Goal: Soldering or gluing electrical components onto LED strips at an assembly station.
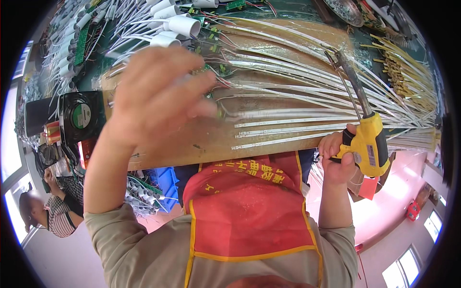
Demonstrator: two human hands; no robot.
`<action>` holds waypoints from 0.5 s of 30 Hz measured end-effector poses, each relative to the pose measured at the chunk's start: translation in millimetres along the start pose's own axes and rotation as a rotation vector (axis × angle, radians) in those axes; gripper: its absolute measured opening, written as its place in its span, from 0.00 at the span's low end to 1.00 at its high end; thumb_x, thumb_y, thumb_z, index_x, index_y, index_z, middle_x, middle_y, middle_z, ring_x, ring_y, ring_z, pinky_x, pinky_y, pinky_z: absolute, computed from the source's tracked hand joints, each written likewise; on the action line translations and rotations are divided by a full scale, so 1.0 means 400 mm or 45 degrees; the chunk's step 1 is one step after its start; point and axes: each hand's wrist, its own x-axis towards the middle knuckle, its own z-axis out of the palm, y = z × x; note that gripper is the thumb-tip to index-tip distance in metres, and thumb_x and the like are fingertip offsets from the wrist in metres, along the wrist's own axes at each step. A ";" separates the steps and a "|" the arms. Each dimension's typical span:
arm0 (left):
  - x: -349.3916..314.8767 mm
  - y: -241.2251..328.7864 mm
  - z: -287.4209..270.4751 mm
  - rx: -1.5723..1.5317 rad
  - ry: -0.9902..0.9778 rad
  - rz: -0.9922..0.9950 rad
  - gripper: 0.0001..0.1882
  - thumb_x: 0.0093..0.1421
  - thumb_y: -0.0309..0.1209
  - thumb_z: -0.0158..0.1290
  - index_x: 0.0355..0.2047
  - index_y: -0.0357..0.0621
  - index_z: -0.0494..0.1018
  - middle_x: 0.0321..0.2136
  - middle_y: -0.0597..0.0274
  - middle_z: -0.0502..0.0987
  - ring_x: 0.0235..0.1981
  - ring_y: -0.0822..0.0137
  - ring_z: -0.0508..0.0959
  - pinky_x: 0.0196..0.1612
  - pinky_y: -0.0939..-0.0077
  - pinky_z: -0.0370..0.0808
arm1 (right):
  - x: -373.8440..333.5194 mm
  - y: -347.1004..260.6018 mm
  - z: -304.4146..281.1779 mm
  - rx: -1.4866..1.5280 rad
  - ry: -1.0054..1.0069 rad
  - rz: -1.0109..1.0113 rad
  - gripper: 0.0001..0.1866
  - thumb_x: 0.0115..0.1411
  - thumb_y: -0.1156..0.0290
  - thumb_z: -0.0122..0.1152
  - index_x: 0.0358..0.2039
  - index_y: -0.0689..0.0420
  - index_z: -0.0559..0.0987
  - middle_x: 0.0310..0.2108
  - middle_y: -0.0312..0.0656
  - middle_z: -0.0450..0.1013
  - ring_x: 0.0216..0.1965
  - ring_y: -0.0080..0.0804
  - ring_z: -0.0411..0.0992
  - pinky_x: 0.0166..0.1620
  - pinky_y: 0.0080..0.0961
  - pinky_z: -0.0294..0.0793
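While the right hand [338,161] grips the iron [366,137] at the bench's [192,144] near edge, tip over the strips [297,115], the left hand [156,93] hovers open and empty; a slip might scorch them.

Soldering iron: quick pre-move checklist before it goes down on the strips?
1. Grip: right hand wrapped around the yellow handle of the soldering iron. Ok.
2. Tip position: raised over the white strips and pointing away from the person; contact cannot be made out. Cannot tell.
3. Left hand: blurred, above the board near the green circuit pieces; no visible hold on anything. Cannot tell.
4. Strips: lie fanned out across the board, not in one neat row. Not ok.
5. Fan: at the board's left end, apart from both hands. Ok.
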 end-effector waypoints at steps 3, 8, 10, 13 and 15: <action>0.062 -0.080 0.007 0.164 0.043 -0.236 0.13 0.58 0.30 0.67 0.43 0.41 0.83 0.42 0.53 0.84 0.43 0.54 0.84 0.44 0.62 0.80 | 0.000 0.002 -0.002 -0.007 0.004 -0.009 0.39 0.66 0.45 0.65 0.66 0.59 0.65 0.24 0.34 0.65 0.21 0.24 0.63 0.27 0.26 0.66; 0.147 -0.275 0.049 0.236 -0.451 -0.600 0.12 0.59 0.32 0.59 0.42 0.44 0.83 0.41 0.53 0.84 0.43 0.54 0.83 0.46 0.61 0.79 | 0.006 -0.008 -0.001 0.072 0.031 0.063 0.43 0.62 0.45 0.70 0.64 0.62 0.64 0.24 0.33 0.65 0.24 0.25 0.65 0.29 0.28 0.69; 0.174 -0.298 0.059 0.112 -0.632 -0.770 0.13 0.57 0.32 0.60 0.42 0.45 0.84 0.40 0.53 0.84 0.43 0.52 0.83 0.48 0.59 0.79 | 0.004 -0.006 -0.002 0.082 0.041 0.074 0.43 0.62 0.45 0.71 0.64 0.62 0.64 0.24 0.33 0.65 0.24 0.25 0.65 0.29 0.28 0.69; 0.225 -0.288 0.046 -0.013 -0.680 -0.902 0.13 0.55 0.33 0.61 0.41 0.46 0.84 0.39 0.52 0.84 0.44 0.50 0.83 0.49 0.57 0.79 | 0.003 -0.006 0.000 0.095 0.019 0.080 0.43 0.62 0.46 0.71 0.65 0.62 0.64 0.24 0.33 0.65 0.24 0.25 0.65 0.30 0.28 0.69; 0.201 -0.350 0.081 0.058 -0.594 -0.851 0.13 0.55 0.33 0.62 0.41 0.46 0.84 0.39 0.52 0.84 0.44 0.49 0.82 0.49 0.57 0.78 | 0.004 -0.008 0.003 0.108 0.013 0.088 0.43 0.62 0.46 0.71 0.65 0.62 0.64 0.24 0.33 0.65 0.23 0.25 0.65 0.30 0.28 0.69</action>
